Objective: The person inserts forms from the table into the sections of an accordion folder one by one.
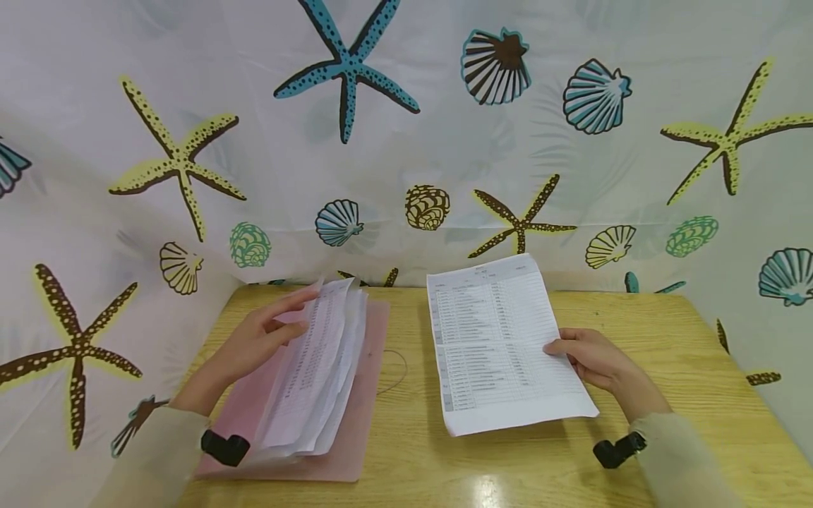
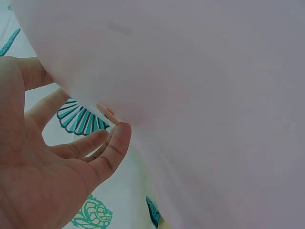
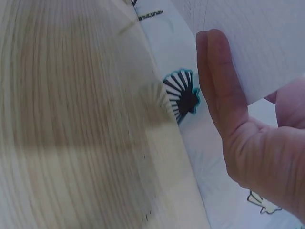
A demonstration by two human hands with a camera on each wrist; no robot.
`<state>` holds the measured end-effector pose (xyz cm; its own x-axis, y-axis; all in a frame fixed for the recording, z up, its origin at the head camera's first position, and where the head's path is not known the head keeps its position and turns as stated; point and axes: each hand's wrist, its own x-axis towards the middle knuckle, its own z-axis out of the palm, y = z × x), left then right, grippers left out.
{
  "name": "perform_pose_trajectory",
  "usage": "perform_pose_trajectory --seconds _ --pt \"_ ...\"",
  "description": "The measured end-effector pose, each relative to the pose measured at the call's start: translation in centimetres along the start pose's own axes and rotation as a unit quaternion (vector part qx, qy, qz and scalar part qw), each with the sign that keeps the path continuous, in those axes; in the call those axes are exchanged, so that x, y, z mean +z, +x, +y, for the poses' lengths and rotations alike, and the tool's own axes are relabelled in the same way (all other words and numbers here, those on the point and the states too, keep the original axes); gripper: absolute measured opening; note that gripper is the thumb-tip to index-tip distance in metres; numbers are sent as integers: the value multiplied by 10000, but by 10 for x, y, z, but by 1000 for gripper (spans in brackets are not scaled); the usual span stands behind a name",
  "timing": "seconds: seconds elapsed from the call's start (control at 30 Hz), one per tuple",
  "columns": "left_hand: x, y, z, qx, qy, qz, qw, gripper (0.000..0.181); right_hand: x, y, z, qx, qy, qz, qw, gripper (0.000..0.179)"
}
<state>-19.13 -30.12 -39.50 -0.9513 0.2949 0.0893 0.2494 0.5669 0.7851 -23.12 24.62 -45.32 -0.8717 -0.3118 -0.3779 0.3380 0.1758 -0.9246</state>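
Note:
In the head view, a pink folder (image 1: 371, 423) lies at the left of the table, its leaves of printed paper (image 1: 311, 353) standing partly raised. My left hand (image 1: 263, 339) is at the left edge of these leaves, thumb and fingers on a raised one. The left wrist view shows my left hand (image 2: 62, 143) with fingertips at the leaf's edge, some hidden behind it. To the right, my right hand (image 1: 593, 360) holds a printed sheet (image 1: 495, 346) above the table, thumb on its face. In the right wrist view, the right hand's fingers (image 3: 224, 76) lie behind the sheet.
A wooden table (image 1: 654, 339) carries everything. A thin loop of cord (image 1: 403, 363) lies beside the folder. White cloth (image 1: 406, 141) printed with starfish and shells hangs behind and at both sides. Each wrist wears a small black camera.

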Motion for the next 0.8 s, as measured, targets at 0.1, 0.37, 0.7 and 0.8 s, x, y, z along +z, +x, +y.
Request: perform_pose_trajectory --seconds 0.1,0.37,0.7,0.8 --pt "1 1 0 7 -3 3 10000 58 10 3 -6 -62 4 -17 10000 61" --pt "2 2 1 30 -4 12 10000 58 38 12 -21 -223 62 -143 9996 60" --pt "3 4 0 124 -39 6 9999 58 71 25 -36 -363 167 -320 9987 52" --pt "3 3 1 49 -46 2 10000 59 82 28 -43 -471 216 -383 9979 49"
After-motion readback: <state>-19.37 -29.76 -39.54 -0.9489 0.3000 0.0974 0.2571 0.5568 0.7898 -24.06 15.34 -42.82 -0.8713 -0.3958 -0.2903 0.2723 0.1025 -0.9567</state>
